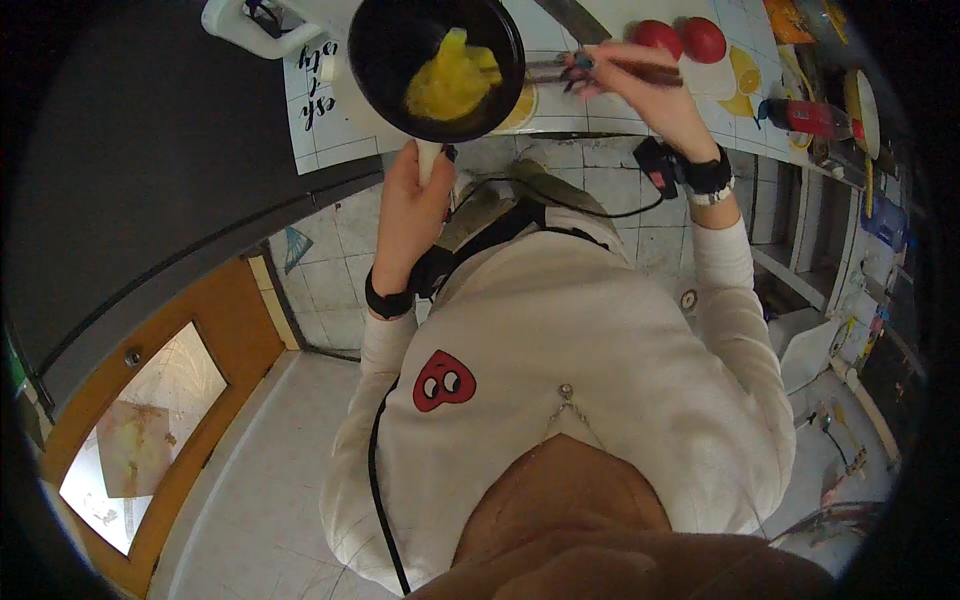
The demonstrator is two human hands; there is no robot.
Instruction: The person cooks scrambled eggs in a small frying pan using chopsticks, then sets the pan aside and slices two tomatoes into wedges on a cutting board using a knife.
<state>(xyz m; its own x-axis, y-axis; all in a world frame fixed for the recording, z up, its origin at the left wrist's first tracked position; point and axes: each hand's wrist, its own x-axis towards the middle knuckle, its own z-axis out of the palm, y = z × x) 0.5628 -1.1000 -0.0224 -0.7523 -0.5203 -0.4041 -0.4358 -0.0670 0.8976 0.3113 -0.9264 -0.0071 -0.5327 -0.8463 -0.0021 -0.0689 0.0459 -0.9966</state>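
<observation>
**At a white table [320, 150], holding up a black pan [385, 60] of yellow food [450, 85]**

Having a big dark flat top [180, 130] on the left. Covering part of the table from view with the pan. Having a white thing with a handle [287, 44] near the pan on the left, a bottle with a red label [815, 118] off to the right, and two round red things [703, 40] just past the right hand [650, 100]. Stringing a thin black cable [610, 216] between both wrists.

Losing the tops of the pan and the white thing at the upper edge. Blurring a long thin tool [655, 73] too much to name. Not being able to tell about any touching between tool tip and food.

Reaching both arms forward. Wrapping the left hand [410, 210] around the pan's pale handle [428, 160]. Gripping the tool in the right hand, with fingers bent, and pointing it left over the pan's rim.
</observation>
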